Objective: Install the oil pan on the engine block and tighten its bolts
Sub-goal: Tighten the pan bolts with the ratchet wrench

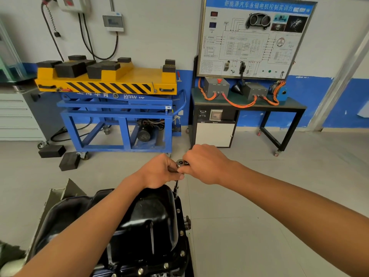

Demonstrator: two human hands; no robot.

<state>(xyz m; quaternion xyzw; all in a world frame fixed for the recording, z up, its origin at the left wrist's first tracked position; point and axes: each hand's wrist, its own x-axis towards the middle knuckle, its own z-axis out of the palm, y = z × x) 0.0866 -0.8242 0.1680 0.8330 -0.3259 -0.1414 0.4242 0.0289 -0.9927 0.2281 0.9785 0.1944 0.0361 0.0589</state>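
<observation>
Oil pan [151, 212], black, left hand [161, 171] and right hand [204, 164] gripping ratchet [180, 163]

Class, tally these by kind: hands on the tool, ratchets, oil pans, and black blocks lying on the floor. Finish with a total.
Hands on the tool: 2, left hand and right hand
Ratchet: 1
Oil pan: 1
Black blocks on the floor: 2
Total: 6

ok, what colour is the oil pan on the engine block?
Glossy black pressed-metal oil pan; shows best in the head view.
</observation>
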